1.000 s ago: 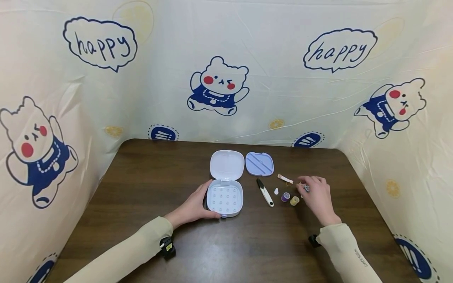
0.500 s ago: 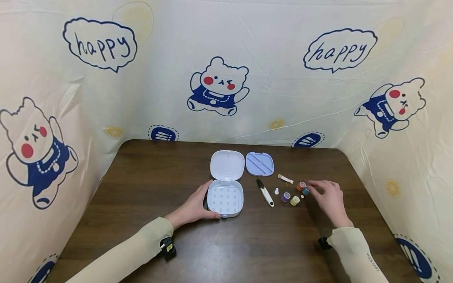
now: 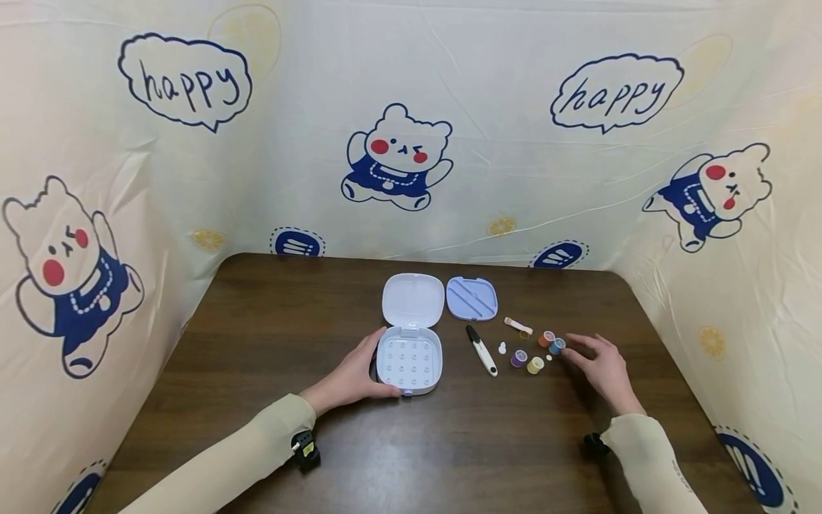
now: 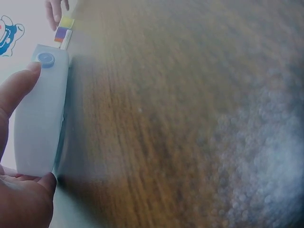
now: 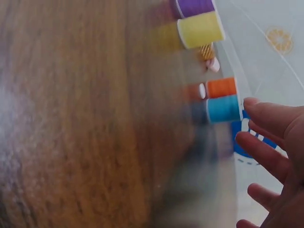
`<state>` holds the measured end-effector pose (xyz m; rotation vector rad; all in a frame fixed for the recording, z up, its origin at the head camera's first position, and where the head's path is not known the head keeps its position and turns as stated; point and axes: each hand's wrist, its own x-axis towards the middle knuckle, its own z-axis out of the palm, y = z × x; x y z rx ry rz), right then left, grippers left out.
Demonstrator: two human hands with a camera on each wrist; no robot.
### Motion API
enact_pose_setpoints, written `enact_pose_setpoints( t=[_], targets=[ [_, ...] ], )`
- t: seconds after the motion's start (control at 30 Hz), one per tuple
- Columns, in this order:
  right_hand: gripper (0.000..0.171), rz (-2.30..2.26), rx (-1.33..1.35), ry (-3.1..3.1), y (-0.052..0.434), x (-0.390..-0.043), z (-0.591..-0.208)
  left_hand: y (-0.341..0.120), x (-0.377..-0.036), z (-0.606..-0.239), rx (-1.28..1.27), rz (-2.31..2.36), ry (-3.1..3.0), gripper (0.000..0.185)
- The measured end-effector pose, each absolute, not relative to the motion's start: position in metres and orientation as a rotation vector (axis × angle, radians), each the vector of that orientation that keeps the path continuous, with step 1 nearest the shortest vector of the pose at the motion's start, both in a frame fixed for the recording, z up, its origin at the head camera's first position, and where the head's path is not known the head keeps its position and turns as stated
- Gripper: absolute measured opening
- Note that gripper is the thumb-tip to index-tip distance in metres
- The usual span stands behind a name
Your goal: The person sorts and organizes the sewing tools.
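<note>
My left hand (image 3: 352, 377) grips the near left corner of an open white sewing box (image 3: 409, 361), thumb and fingers on its base (image 4: 40, 111). Its raised lid (image 3: 413, 298) stands behind. My right hand (image 3: 600, 364) lies on the table with fingers straight, holding nothing, its fingertips (image 5: 266, 118) just beside a blue thread spool (image 3: 556, 346) (image 5: 223, 108). An orange spool (image 3: 546, 338) (image 5: 221, 87) stands next to the blue one. A yellow spool (image 3: 534, 365) (image 5: 200, 29) and a purple spool (image 3: 518, 358) (image 5: 194, 6) lie nearer the box.
A lilac inner tray (image 3: 472, 298) lies right of the lid. Thread snips (image 3: 481, 349), a small white piece (image 3: 502, 348) and a beige strip (image 3: 516, 325) lie between box and spools. The brown table (image 3: 270, 343) is walled by a cartoon-bear cloth (image 3: 398, 157).
My right hand has let go of the small spools and drawn back to the right, leaving the orange and blue spools standing on the table. The left hand has not moved.
</note>
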<state>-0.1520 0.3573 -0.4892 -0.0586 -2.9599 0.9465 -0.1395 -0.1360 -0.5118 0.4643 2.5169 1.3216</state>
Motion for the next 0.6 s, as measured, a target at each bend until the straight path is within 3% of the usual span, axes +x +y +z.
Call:
enact_pose_setpoints(
  t=[0.2, 0.6],
  targets=[
    [0.057, 1.032, -0.133, -3.025, 0.365, -0.157, -0.499, -0.137, -0.140, -0.511, 0.465, 1.311, 2.523, 0.128],
    [0.055, 1.089, -0.161, -3.059, 0.365, -0.164, -0.504, -0.136, -0.140, -0.509, 0.468, 1.298, 2.522, 0.126]
  ],
)
